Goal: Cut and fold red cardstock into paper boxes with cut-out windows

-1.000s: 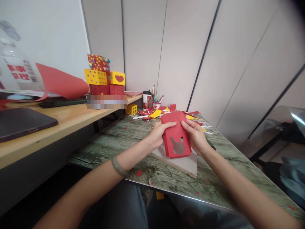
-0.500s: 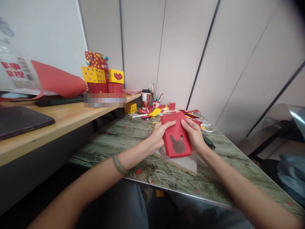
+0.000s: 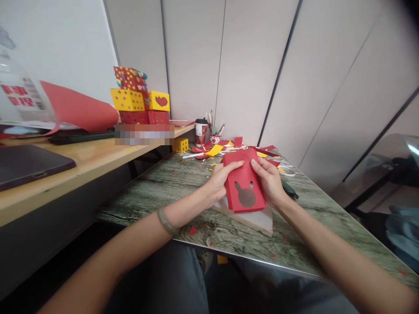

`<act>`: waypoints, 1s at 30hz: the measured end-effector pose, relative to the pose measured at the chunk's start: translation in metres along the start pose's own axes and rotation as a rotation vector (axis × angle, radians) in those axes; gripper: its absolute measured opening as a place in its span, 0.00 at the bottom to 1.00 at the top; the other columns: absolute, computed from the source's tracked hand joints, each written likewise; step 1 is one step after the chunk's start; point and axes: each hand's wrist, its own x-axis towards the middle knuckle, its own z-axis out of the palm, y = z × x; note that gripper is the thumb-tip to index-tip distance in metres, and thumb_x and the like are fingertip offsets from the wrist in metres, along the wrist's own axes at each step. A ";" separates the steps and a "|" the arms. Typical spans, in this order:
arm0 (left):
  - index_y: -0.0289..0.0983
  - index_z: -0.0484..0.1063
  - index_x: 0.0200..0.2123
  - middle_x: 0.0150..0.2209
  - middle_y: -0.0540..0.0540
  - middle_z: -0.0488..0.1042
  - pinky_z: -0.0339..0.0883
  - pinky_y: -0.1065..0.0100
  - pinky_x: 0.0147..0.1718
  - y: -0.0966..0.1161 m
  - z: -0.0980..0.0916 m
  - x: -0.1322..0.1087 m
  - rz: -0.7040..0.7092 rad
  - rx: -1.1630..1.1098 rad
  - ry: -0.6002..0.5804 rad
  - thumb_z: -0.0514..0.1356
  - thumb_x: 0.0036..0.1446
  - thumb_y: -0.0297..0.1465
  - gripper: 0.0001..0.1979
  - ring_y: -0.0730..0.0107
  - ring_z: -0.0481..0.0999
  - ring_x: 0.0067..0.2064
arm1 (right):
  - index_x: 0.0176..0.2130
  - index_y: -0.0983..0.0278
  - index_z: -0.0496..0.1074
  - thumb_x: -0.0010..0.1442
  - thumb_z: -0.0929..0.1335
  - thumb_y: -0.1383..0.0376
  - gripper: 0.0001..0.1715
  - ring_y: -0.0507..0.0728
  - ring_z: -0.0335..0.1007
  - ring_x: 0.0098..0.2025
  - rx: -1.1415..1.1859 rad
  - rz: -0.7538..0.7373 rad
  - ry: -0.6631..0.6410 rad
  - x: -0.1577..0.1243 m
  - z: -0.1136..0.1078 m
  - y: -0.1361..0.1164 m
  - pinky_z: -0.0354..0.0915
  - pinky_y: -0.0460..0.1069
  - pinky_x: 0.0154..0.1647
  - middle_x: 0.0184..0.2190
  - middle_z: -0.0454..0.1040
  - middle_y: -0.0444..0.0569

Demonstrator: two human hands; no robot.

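A red paper box (image 3: 241,174) with a rabbit-head cutout in its face is held between my two hands, tilted above the table. My left hand (image 3: 221,181) grips its left side, thumb lying on the front face. On the opposite side my right hand (image 3: 270,179) holds it, thumb also pressed on the front near the top. The other fingers are mostly hidden behind the box. Below the box a pale board (image 3: 258,223) lies on the wood-grain table (image 3: 157,196).
Red and yellow paper scraps (image 3: 214,151) litter the table's far end, near a lidded paper cup (image 3: 200,133) and a pen holder (image 3: 215,138). Stacked red and yellow boxes (image 3: 127,100) stand on the wooden shelf (image 3: 85,159) at left. A dark green object (image 3: 290,190) lies right of my hand.
The view has shifted slightly. Both hands keep their grip on the red paper box, with the thumbs in nearly the same places.
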 end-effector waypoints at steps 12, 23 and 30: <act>0.33 0.72 0.34 0.33 0.45 0.75 0.65 0.68 0.33 0.009 0.003 0.000 0.053 0.077 -0.057 0.64 0.40 0.27 0.13 0.71 0.72 0.29 | 0.31 0.59 0.72 0.51 0.67 0.57 0.09 0.51 0.66 0.25 -0.099 -0.061 0.015 0.003 -0.004 -0.010 0.63 0.45 0.27 0.25 0.73 0.41; 0.33 0.72 0.35 0.33 0.46 0.75 0.65 0.68 0.35 0.011 0.003 0.001 0.132 0.103 -0.039 0.64 0.39 0.26 0.15 0.71 0.72 0.31 | 0.31 0.63 0.71 0.47 0.71 0.63 0.09 0.52 0.69 0.24 -0.136 -0.012 -0.082 0.000 -0.007 -0.018 0.65 0.46 0.25 0.26 0.75 0.43; 0.32 0.71 0.33 0.31 0.47 0.74 0.65 0.68 0.32 0.008 0.005 -0.001 0.101 0.055 -0.017 0.65 0.38 0.27 0.14 0.73 0.71 0.28 | 0.33 0.63 0.70 0.49 0.70 0.65 0.08 0.50 0.68 0.25 -0.102 -0.031 -0.111 0.001 -0.009 -0.012 0.65 0.44 0.26 0.26 0.74 0.42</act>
